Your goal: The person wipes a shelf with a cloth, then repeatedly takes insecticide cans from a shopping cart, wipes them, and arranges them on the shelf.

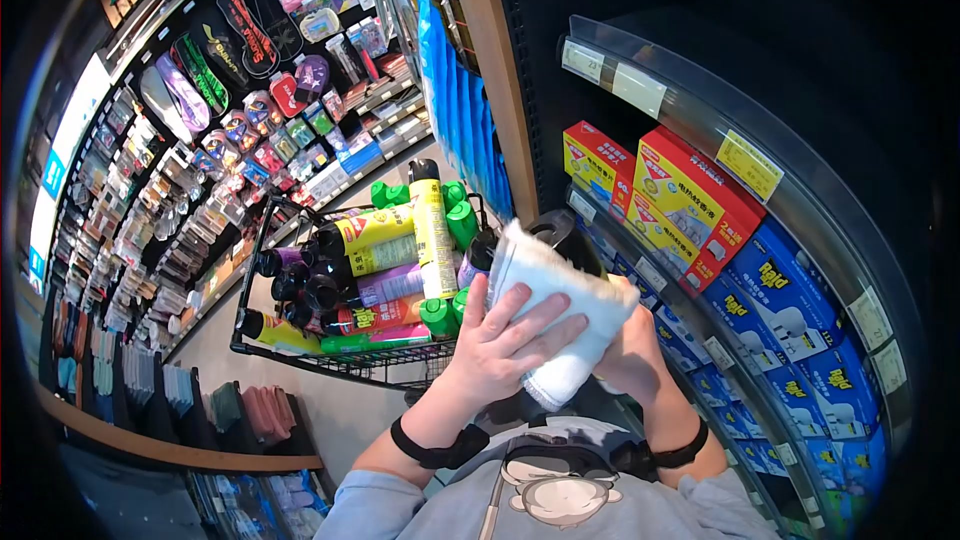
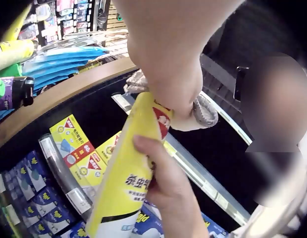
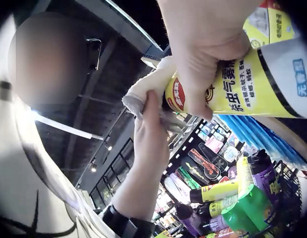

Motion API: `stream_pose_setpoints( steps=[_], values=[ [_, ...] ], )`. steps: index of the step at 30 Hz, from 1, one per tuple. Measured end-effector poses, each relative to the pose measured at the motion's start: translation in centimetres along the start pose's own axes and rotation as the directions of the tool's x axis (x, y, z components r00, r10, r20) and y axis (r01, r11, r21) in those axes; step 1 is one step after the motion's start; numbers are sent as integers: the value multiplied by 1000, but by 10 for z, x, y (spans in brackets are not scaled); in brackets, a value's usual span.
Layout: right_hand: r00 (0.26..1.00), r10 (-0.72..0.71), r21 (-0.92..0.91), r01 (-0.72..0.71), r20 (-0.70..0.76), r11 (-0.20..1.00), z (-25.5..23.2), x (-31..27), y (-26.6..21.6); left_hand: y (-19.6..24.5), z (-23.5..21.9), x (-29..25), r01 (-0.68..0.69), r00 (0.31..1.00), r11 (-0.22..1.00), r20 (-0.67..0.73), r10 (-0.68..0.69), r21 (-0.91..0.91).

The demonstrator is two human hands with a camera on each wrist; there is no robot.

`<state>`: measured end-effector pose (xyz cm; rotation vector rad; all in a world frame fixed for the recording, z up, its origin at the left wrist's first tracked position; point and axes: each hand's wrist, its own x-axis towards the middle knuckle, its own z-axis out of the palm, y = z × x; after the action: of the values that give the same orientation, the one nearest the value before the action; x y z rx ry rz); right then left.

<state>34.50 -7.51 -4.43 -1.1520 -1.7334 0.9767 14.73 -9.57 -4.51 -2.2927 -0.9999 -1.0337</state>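
My right hand grips a yellow insecticide spray can around its body, fingers and thumb curled on it. Over the can's upper end my left hand holds a white cloth, the thumb lying along the cloth in the right wrist view. In the head view the cloth covers most of the can and part of the right hand. Printed lettering and a red logo show on the can in the right wrist view.
Left of the hands stands a wire shopping cart full of spray cans. To the right, a shelf holds red-and-yellow boxes and blue boxes. Blue packets hang beyond the cart, by a wooden post. Racks of small goods fill the far left.
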Motion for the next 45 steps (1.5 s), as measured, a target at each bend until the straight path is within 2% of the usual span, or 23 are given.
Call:
stream_pose_setpoints(
  steps=[1,3,5,7,8,9,10,11,13,15,16,18,21,24,26,31,34,35,37,38,39,41,45],
  values=[
    [1000,-2,-3,2,-6,1000,1,2,-1,-1,5,-3,-30,1000,999,-6,29,-28],
    [976,217,744,-170,34,646,6,8,4,-3,10,-11,-44,999,998,24,45,-54],
    [987,-148,390,162,-66,907,-6,7,19,-6,14,-17,212,966,964,185,-182,-158],
    [994,-109,369,102,-2,924,-16,9,4,-13,11,-11,367,882,929,340,-327,-58],
    [994,-109,361,105,-9,927,-19,9,1,-13,20,-17,662,735,466,388,-557,-587],
    [993,-118,374,100,26,922,-22,9,-1,-12,24,-14,548,535,-259,571,-623,-796],
    [990,-128,389,94,61,917,-23,9,-3,-18,13,-15,735,406,-167,623,-669,-658],
    [990,-127,386,95,59,918,-23,9,-10,-14,16,-8,587,365,-247,524,-770,-771],
    [991,-83,533,15,105,846,-22,8,-23,-3,4,15,494,397,-234,457,-796,-837],
    [986,-41,593,-64,162,803,-8,10,-7,4,1,21,553,593,-80,459,-662,-829],
    [984,-56,685,-76,168,724,-1,12,-3,8,10,33,361,775,-68,340,-532,-930],
    [982,-118,804,-48,146,593,7,16,2,21,13,44,368,858,54,316,-405,-928],
    [980,-14,877,-172,199,449,5,20,2,19,20,26,408,894,346,294,-337,-845],
    [968,42,889,-244,247,388,11,21,24,18,8,15,465,875,374,353,-331,-802],
    [963,34,927,-266,267,264,12,25,27,10,-4,4,390,910,658,377,-170,-644],
    [973,48,951,-232,227,206,12,39,24,8,-30,-28,374,878,715,473,-69,-591],
    [986,104,941,-156,130,300,19,41,18,6,-32,-57,544,834,510,498,-237,-667],
    [992,109,932,-104,70,347,22,42,16,12,-34,-64,686,690,89,605,-397,-723],
    [998,53,907,-41,21,418,27,42,8,11,-43,-61,717,554,-76,633,-541,-693],
    [999,-4,886,34,-36,463,29,41,0,5,-38,-65,696,429,-280,696,-576,-661],
    [994,-65,858,110,-90,502,32,41,-4,3,-36,-63,684,185,-478,765,-616,-551],
    [991,-90,844,128,-95,521,41,41,-1,-1,-34,-56,504,-16,-756,871,-492,-417],
    [944,-283,634,325,-172,701,56,33,-3,-1,-23,-45,328,103,-781,842,-529,-531]
  ],
)
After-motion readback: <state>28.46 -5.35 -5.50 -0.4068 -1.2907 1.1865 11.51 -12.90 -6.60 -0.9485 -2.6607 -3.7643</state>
